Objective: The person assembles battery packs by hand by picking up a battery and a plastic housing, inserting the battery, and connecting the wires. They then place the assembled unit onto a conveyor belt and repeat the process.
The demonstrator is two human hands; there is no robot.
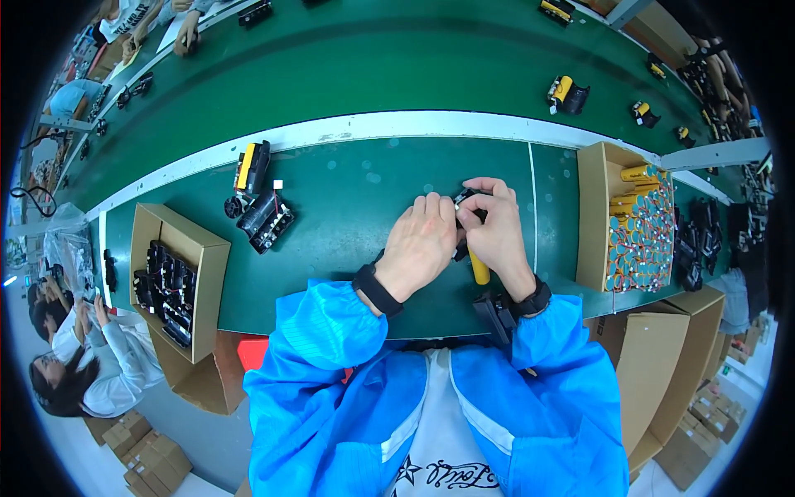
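Observation:
My left hand (pixel 420 242) and my right hand (pixel 498 234) meet over the green bench, both closed around a small black plastic housing (pixel 465 195). Most of that housing is hidden by my fingers. A yellow cylindrical battery (pixel 479 269) sticks out below my right palm; whether it is attached to the housing, I cannot tell. By my right wrist, near the bench's front edge, lies another black plastic piece (pixel 494 316). To the left of my hands rest a black housing with a yellow battery (pixel 252 167) and an open black housing with electronics (pixel 266 222).
A cardboard box of black housings (pixel 217 273) stands at left, and a box of yellow wired batteries (pixel 592 217) at right. Beyond a white rail (pixel 364 126) runs a green belt (pixel 397 70) carrying several assemblies. Other people work at left and far left. Cartons (pixel 662 364) stand lower right.

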